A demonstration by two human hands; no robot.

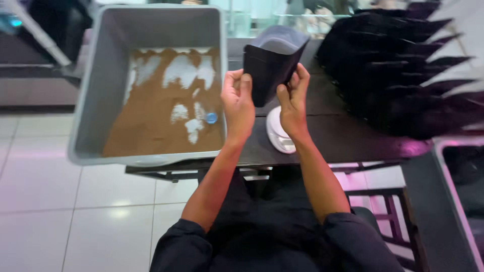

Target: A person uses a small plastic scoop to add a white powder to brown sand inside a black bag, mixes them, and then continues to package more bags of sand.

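as both hands grip one open black pouch (269,68): left hand (238,103), right hand (292,100), one grey tub (101,75).

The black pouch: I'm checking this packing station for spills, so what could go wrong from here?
The pouch is held open in the air by the left hand and right hand, above the white scale; it might slip. The grey tub of brown powder overhangs the table edge and could tip.
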